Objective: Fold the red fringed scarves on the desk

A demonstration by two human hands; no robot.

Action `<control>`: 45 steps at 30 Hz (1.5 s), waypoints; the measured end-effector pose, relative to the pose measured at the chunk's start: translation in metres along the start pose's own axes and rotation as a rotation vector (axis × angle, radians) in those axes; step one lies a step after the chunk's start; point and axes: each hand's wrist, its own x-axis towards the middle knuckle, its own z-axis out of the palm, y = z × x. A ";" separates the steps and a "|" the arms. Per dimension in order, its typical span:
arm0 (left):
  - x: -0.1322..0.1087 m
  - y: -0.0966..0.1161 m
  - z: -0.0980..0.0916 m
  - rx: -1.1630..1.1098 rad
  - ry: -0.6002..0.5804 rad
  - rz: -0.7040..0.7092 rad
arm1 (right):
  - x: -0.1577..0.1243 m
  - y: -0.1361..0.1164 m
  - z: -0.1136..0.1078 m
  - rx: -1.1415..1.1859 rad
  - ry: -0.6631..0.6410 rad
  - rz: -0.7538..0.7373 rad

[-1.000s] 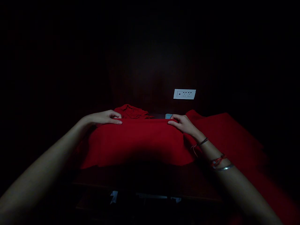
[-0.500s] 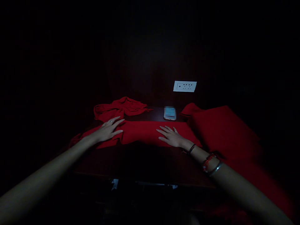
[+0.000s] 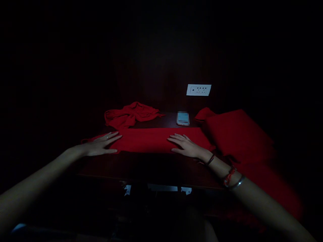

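A long strip of red cloth (image 3: 145, 139) lies flat across the dark table in front of me. My left hand (image 3: 101, 144) rests on its left end, palm down with the fingers spread and a ring on one finger. On the right part of the strip lies my right hand (image 3: 185, 145), flat, its fingers stretched toward the middle. Neither hand grasps anything. Between the hands the cloth looks smooth, and its left end is partly hidden under my left hand.
A crumpled red cloth (image 3: 133, 114) lies behind the strip at the left. A phone (image 3: 183, 118) sits at the back, below a white wall socket (image 3: 199, 90). More red fabric (image 3: 239, 134) is piled at the right and hangs down there. The table's front edge (image 3: 151, 181) is near me.
My left hand has slid left and slightly toward me along the strip, and the cloth there is flatter. My right hand has stayed nearly in place. The view has shifted slightly.
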 end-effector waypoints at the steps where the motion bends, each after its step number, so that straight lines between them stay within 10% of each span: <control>1: -0.005 -0.002 0.006 -0.031 -0.017 -0.039 | -0.001 -0.004 0.001 0.004 -0.019 -0.023; 10: -0.024 -0.038 0.002 0.189 0.051 -0.146 | -0.009 -0.005 0.007 -0.088 0.116 -0.130; 15: -0.005 0.037 -0.023 0.172 -0.135 -0.182 | -0.014 -0.009 -0.005 -0.241 0.188 -0.211; 20: 0.031 0.134 -0.030 0.091 0.231 0.175 | -0.018 -0.018 -0.016 -0.345 0.197 -0.149; 23: 0.044 0.158 -0.024 0.209 0.293 0.240 | -0.023 -0.024 -0.020 -0.355 0.282 -0.118; 35: 0.032 0.136 -0.023 -0.056 0.158 0.510 | -0.046 -0.031 -0.005 -0.378 0.121 -0.237; 41: 0.099 0.121 -0.034 -0.183 0.344 0.378 | -0.041 -0.031 -0.008 -0.415 0.090 -0.195; 45: 0.157 0.129 -0.035 -0.339 0.221 0.212 | -0.032 -0.029 -0.006 -0.434 0.120 -0.124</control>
